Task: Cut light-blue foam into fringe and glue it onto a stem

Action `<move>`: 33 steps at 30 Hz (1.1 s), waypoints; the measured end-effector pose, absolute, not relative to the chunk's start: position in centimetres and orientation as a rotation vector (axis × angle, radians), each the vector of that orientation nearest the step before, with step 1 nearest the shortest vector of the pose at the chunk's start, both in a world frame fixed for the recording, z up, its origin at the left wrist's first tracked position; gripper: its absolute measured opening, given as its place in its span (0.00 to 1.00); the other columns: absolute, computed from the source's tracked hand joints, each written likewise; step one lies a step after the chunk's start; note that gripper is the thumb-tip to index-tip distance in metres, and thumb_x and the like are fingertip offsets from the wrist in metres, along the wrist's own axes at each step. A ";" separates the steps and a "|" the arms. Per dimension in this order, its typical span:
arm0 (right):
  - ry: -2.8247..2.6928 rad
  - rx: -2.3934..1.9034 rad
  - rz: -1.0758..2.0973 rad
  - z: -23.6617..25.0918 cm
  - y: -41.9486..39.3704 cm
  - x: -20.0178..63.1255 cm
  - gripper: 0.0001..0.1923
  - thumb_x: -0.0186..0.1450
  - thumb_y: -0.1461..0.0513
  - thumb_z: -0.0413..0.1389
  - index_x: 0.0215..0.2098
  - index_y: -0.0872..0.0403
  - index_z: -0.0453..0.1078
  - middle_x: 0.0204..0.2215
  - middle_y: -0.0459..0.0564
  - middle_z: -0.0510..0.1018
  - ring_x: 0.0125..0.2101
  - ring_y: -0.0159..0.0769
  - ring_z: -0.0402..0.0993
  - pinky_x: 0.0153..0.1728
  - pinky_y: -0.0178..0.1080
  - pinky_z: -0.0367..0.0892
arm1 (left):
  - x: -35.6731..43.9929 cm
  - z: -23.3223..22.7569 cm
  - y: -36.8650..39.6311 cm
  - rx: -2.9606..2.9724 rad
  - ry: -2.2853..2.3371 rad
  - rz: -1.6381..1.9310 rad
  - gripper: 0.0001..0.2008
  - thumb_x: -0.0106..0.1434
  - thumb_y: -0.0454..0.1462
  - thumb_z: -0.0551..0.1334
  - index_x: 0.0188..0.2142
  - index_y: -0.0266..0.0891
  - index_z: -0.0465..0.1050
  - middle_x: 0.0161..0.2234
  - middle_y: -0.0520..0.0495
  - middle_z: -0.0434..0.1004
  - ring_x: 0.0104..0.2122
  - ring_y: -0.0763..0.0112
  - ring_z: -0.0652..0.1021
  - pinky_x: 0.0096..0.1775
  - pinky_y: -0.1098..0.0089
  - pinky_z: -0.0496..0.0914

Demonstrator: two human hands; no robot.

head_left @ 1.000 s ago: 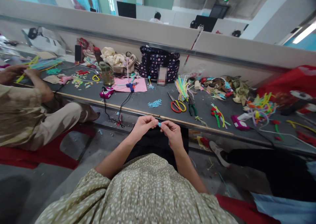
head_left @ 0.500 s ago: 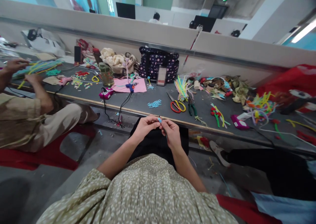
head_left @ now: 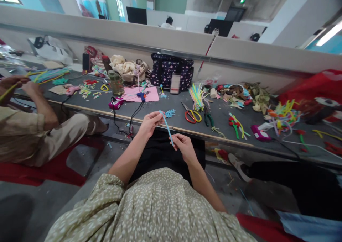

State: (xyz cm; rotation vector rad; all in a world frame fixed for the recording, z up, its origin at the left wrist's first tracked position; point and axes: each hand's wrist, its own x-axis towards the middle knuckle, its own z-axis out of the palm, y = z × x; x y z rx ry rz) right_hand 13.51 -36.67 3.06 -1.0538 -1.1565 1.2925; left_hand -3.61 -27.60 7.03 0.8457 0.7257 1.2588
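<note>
A light-blue pipe cleaner (head_left: 167,126) stretches slantwise between my two hands, above my lap at the table's front edge. My left hand (head_left: 151,122) pinches its upper end between thumb and fingers. Its lower end is gripped by my right hand (head_left: 183,145), with the fingers curled. Just behind my left hand, a small pile of short blue pieces (head_left: 170,112) lies on the dark table. To the right of that pile are scissors (head_left: 191,114) with red and yellow handles, and dark green pliers (head_left: 208,118).
A pink sheet (head_left: 152,94) carries a blue glue gun (head_left: 141,96). Behind stand a green bottle (head_left: 116,83) and a dotted bag (head_left: 165,69). A bundle of pipe cleaners (head_left: 197,98) lies right. At left, a co-worker's hands (head_left: 30,87) handle yellow strips; another person's leg (head_left: 278,174) shows at right.
My hands have moved apart, my left one up and left, my right one slightly down. The blue pipe cleaner, mostly hidden before, now shows at length between them.
</note>
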 end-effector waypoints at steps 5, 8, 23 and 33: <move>-1.121 -1.082 1.148 4.0 -35.5 14.2 0.15 0.59 0.50 0.62 0.35 0.54 0.76 0.23 0.45 0.74 0.19 0.26 0.62 0.18 0.31 0.57 | -2.9 7.6 -27.7 0.997 0.735 1.201 0.19 0.45 0.40 0.75 0.37 0.35 0.80 0.31 0.46 0.81 0.29 0.73 0.78 0.36 0.72 0.70; -1.124 -1.077 1.075 5.2 -34.6 14.6 0.15 0.59 0.51 0.61 0.36 0.54 0.75 0.24 0.44 0.74 0.19 0.26 0.62 0.19 0.31 0.57 | -2.5 7.8 -28.4 1.091 0.712 1.140 0.20 0.45 0.39 0.75 0.39 0.35 0.79 0.31 0.48 0.81 0.31 0.72 0.78 0.37 0.72 0.70; -1.485 -1.037 0.954 8.3 -31.7 15.6 0.14 0.59 0.51 0.61 0.31 0.54 0.73 0.25 0.44 0.74 0.22 0.27 0.63 0.22 0.32 0.59 | -2.3 8.4 -29.1 1.433 0.753 0.955 0.18 0.52 0.41 0.72 0.38 0.36 0.71 0.26 0.52 0.76 0.26 0.76 0.74 0.32 0.73 0.65; -1.469 -1.125 0.740 6.9 -30.5 14.4 0.10 0.63 0.55 0.55 0.30 0.53 0.71 0.24 0.45 0.73 0.25 0.31 0.65 0.28 0.35 0.61 | -1.3 8.0 -29.1 1.655 0.998 1.152 0.09 0.56 0.41 0.67 0.25 0.37 0.76 0.24 0.50 0.76 0.25 0.73 0.71 0.32 0.71 0.64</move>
